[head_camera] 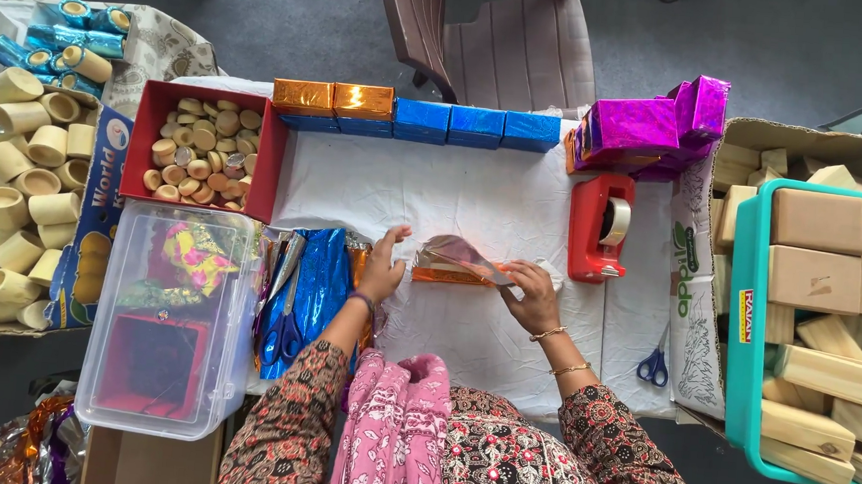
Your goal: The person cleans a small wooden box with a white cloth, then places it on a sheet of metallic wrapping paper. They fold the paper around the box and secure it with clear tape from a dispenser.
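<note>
At your far left sits a carton of pale cardboard tubes point(15, 197), then a red tray of small round discs point(202, 148), with a clear plastic tub point(172, 326) below it and blue foil sheets point(313, 290) with scissors on them beside that. Your left hand point(382, 267) lies flat and open on the white-covered surface point(473, 200), fingers spread, holding nothing; its fingertips rest just left of the block point(449, 270). That block, half wrapped in orange foil, lies between your two hands in front of you, with a loose foil flap point(455, 250) raised over it. Your right hand point(533, 293) pinches the flap's right end, touching the block's right edge. To fold well, I judge you should steady the block with the left hand and pull the foil taut before creasing. Further right stand a red tape dispenser point(599, 227), blue scissors point(655, 365), and a teal crate of wooden blocks point(825, 326).
</note>
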